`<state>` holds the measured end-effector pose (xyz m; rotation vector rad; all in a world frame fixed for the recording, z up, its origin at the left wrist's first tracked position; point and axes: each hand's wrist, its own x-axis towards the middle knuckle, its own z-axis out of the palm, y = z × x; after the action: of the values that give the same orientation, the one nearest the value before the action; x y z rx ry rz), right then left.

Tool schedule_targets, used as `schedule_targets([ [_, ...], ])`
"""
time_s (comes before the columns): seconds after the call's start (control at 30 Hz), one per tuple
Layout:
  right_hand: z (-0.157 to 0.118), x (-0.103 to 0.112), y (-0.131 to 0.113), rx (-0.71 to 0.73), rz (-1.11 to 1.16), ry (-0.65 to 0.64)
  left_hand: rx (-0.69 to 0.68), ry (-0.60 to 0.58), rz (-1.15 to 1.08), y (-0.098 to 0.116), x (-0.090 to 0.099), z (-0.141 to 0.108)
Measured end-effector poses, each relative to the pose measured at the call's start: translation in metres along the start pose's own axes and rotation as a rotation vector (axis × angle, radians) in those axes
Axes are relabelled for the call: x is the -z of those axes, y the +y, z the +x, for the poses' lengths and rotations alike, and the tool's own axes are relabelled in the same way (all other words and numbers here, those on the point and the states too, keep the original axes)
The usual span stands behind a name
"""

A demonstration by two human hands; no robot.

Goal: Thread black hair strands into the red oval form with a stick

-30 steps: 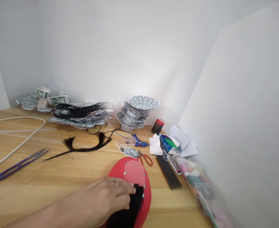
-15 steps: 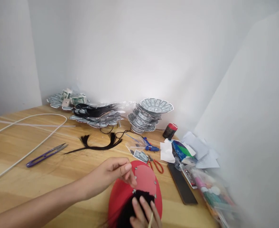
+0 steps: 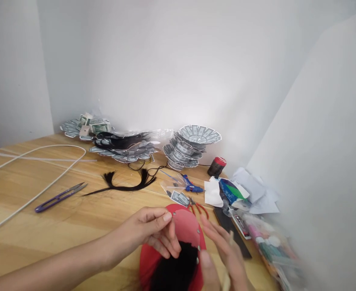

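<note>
A red oval board (image 3: 147,262) lies at the near edge of the wooden table (image 3: 75,222). It carries a pink panel (image 3: 185,228) fixed with metal studs and a tuft of black hair (image 3: 174,270). My left hand (image 3: 153,232) rests on the board's upper left, its curled fingertips at the top of the hair. What it pinches, if anything, is hidden. My right hand (image 3: 223,250) is blurred just right of the board, fingers spread, with a thin pale stick (image 3: 227,277) in it.
Purple thread snips (image 3: 59,197), a loose black hair strand (image 3: 126,186) and a white tube (image 3: 45,190) lie to the left. Banknote paper stacks (image 3: 193,145), a blue glue gun (image 3: 191,186), red-handled pliers (image 3: 199,208), a thread spool (image 3: 217,166), a black strip (image 3: 226,222) and papers (image 3: 250,190) crowd the back right, by a white wall.
My right hand came into view from below and rose to the board's right side. My left hand lifted off the hair, pinched above the board, then settled back on it.
</note>
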<state>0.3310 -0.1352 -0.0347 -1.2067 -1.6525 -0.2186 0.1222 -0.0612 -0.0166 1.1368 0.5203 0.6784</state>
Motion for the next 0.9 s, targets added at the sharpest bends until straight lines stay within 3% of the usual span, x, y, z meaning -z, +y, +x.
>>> schedule_targets([
  [0.1, 0.004, -0.024, -0.016, -0.175, 0.092, -0.088, 0.023, -0.028, 0.008, -0.003, -0.004, -0.001],
  [0.2, 0.007, -0.032, -0.020, -0.268, 0.171, -0.244, 0.047, -0.063, 0.047, -0.005, -0.007, -0.001],
  [0.27, 0.009, -0.031, -0.019, -0.323, 0.226, -0.266, 0.066, -0.088, 0.082, -0.004, -0.008, -0.001],
  [0.5, 0.016, -0.017, -0.026, -0.569, 0.277, -0.144, 0.037, -0.037, 0.262, 0.004, -0.004, -0.008],
  [0.7, 0.016, -0.008, -0.029, -0.662, 0.295, -0.154, -0.043, -0.049, 0.490, 0.001, 0.000, -0.009],
  [0.9, 0.019, -0.002, -0.021, -0.654, 0.307, -0.314, -0.109, 0.010, 0.785, 0.009, 0.005, -0.012],
])
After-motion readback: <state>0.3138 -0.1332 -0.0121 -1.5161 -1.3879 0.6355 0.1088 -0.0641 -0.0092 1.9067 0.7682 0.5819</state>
